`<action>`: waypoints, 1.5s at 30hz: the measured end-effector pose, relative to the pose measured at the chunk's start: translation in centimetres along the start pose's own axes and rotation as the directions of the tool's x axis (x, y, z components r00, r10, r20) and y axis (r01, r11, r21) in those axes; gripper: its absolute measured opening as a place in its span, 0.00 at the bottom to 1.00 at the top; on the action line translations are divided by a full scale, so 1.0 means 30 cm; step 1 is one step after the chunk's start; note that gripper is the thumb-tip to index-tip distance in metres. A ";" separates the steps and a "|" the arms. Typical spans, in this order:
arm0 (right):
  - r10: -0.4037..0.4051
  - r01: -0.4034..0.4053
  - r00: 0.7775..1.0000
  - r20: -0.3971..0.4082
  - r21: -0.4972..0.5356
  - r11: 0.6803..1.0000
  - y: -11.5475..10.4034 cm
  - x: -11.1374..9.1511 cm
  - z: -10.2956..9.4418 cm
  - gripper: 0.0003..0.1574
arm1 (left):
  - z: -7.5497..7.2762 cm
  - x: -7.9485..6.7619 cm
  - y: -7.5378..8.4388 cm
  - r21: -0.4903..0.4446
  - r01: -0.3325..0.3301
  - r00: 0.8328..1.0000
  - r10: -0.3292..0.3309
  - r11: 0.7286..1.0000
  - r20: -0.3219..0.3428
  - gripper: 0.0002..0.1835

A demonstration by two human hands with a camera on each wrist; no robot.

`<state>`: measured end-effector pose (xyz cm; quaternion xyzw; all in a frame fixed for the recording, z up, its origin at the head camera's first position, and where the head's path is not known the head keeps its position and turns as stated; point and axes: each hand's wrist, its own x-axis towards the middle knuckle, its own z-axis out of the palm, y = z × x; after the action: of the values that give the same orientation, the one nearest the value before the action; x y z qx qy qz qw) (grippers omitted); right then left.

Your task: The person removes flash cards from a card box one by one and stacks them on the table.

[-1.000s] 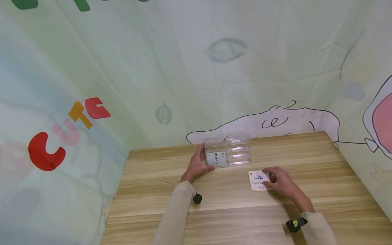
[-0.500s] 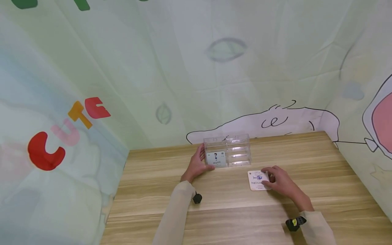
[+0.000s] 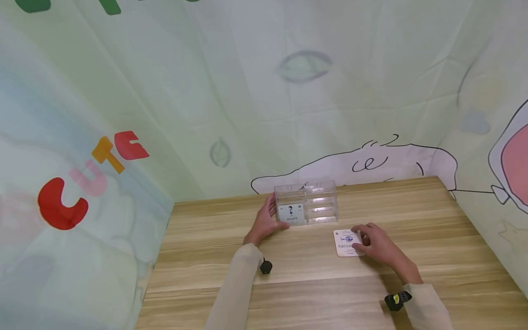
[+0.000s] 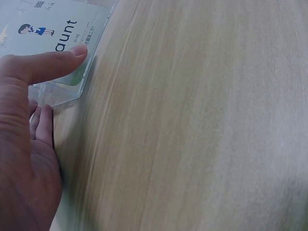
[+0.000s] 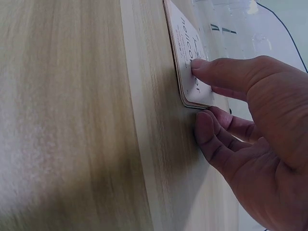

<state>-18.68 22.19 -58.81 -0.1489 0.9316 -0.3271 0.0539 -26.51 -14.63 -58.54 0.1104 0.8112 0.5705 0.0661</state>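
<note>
A clear plastic card box (image 3: 321,200) with divided compartments stands near the table's back edge. An "aunt" flash card (image 3: 291,213) shows behind its lower left front. My left hand (image 3: 265,222) grips the box's left end, the thumb lying across the front over the card in the left wrist view. Right of and nearer than the box, a small stack of flash cards (image 3: 344,244) lies with a "helicopter" card on top. My right hand (image 3: 380,247) holds the stack at its right side; in the right wrist view the thumb presses the top card and other fingers are at the edge.
The wooden table (image 3: 305,298) reaches the printed cloth (image 3: 255,114) behind and at both sides. Black wrist cameras sit on the left wrist (image 3: 266,266) and right wrist (image 3: 397,300).
The helicopter stack and my right hand have shifted very slightly to the left since a second ago. My left hand and the box stay where they were.
</note>
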 end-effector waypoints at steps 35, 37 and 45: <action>-0.137 0.137 0.991 -0.015 0.023 0.990 -0.117 0.117 -0.056 0.27 | 0.010 0.021 -0.062 0.011 0.010 1.000 -0.010 1.000 -0.020 0.62; -0.167 0.168 0.986 -0.024 0.041 0.985 -0.134 0.131 -0.051 0.27 | 0.009 0.022 -0.064 0.013 0.011 1.000 -0.011 1.000 -0.018 0.63; -0.270 0.272 0.962 -0.039 0.095 0.957 -0.204 0.194 -0.015 0.27 | 0.008 0.021 -0.066 0.018 0.010 1.000 -0.010 1.000 -0.011 0.62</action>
<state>-22.82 16.10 -54.66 -0.2681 0.8856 -0.3793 0.0041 -27.28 -14.90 -60.48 0.1041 0.8172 0.5633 0.0636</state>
